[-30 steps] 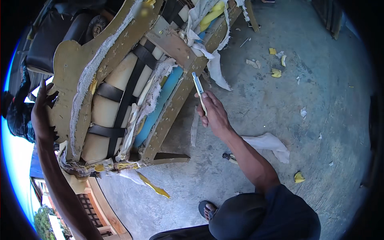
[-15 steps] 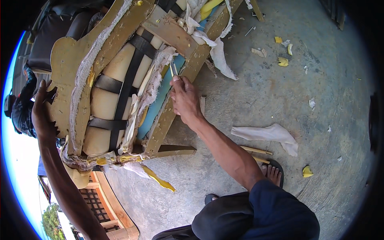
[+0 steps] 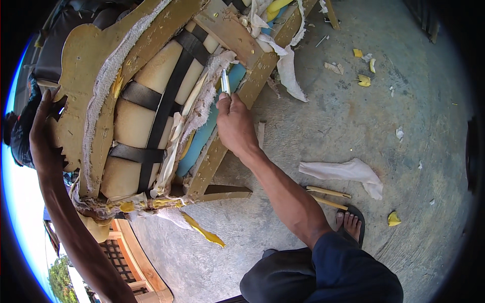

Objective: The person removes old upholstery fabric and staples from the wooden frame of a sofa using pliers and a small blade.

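A wooden chair frame (image 3: 81, 65), stripped of most of its cover, lies tilted in front of me. Black webbing straps (image 3: 164, 113) cross over beige foam padding (image 3: 131, 123). Torn whitish cloth (image 3: 204, 108) hangs along a blue strip (image 3: 199, 144) beside the right-hand rail. My right hand (image 3: 236, 123) is closed round a silver cutter knife (image 3: 225, 82), its tip pointing away from me near the cloth and blue strip. At far left my left hand (image 3: 46, 131) grips the carved outer edge of the frame; some of its fingers are hidden.
Yellow foam scraps (image 3: 364, 80), a strip of white cloth (image 3: 348, 173) and thin wooden sticks (image 3: 328, 192) lie on the concrete floor (image 3: 303, 136). An orange-brown wooden piece with a lattice (image 3: 146, 257) stands at lower left. Another person (image 3: 24, 134) is behind my left hand.
The view has shifted slightly, so the floor scraps appear farther right. My right hand still holds the cutter knife, now angled more upright. My left hand keeps its place on the frame.
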### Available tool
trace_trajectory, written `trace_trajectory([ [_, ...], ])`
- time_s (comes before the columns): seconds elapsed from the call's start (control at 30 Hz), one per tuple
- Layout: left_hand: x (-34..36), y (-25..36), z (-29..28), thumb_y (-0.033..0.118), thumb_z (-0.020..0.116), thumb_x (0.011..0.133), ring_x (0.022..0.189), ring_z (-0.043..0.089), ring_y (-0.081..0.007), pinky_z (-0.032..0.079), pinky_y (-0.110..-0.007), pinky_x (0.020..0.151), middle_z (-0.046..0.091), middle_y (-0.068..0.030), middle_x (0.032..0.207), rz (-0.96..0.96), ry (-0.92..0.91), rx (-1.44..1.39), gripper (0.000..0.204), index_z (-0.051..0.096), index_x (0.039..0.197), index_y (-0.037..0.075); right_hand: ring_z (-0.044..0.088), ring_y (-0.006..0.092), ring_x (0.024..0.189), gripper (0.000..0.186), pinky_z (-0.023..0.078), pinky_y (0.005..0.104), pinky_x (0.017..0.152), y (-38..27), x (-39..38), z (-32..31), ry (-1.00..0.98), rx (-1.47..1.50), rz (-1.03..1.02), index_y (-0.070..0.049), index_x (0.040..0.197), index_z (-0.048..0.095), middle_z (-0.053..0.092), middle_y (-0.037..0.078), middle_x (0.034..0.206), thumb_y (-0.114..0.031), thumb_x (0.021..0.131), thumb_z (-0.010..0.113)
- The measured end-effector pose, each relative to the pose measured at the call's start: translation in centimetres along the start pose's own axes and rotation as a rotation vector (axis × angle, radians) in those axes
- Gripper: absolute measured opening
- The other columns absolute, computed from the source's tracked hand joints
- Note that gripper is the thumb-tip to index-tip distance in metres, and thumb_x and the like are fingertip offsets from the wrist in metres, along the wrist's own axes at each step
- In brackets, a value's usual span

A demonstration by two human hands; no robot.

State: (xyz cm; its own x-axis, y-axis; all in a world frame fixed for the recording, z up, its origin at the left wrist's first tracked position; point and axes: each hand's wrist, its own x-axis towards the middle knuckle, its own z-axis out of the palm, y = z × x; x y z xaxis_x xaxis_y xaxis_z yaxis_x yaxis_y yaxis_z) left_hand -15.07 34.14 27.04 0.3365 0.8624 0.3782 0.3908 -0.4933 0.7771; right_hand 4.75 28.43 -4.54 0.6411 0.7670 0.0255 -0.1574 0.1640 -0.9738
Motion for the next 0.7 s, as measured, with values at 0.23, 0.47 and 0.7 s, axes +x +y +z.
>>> trace_trajectory([
  [0.23, 1.1, -1.5, -1.5, 0.035, 0.044, 0.107, 0.125, 0.056, -0.0205, 0.038, -0.033, 0.111, 0.06, -0.0158, 0.134, 0.049, 0.02, -0.02, 0.054, 0.051, 0.142, -0.005, 0.064, 0.0338, 0.059, 0.034, 0.047, 0.0487, 0.059, 1.2, -6.7, 1.3, -0.323, -0.079, 0.036, 0.001, 0.104, 0.054, 0.06, 0.017, 0.066, -0.03, 0.108, 0.039],
  [0.47, -2.9, -0.9, 4.4, 0.035, 0.051, 0.103, 0.118, 0.061, -0.0258, 0.046, -0.037, 0.101, 0.063, -0.015, 0.13, 0.441, 0.445, 0.791, 0.04, 0.064, 0.13, 0.008, 0.06, 0.0317, 0.061, 0.036, 0.048, 0.0456, 0.062, 2.0, -2.4, -2.8, -0.268, 0.203, 0.148, 0.0, 0.109, 0.051, 0.058, 0.015, 0.071, -0.034, 0.107, 0.04],
  [0.7, -1.8, 1.5, 8.3, 0.057, 0.042, 0.101, 0.104, 0.068, -0.0407, 0.052, -0.051, 0.086, 0.072, -0.0205, 0.109, 0.268, 0.498, 1.394, 0.056, 0.067, 0.127, 0.014, 0.069, 0.0378, 0.079, 0.038, 0.05, 0.0481, 0.069, 3.2, -0.5, -0.9, -0.197, 0.258, 0.17, -0.002, 0.101, 0.057, 0.069, 0.019, 0.088, -0.036, 0.107, 0.041],
])
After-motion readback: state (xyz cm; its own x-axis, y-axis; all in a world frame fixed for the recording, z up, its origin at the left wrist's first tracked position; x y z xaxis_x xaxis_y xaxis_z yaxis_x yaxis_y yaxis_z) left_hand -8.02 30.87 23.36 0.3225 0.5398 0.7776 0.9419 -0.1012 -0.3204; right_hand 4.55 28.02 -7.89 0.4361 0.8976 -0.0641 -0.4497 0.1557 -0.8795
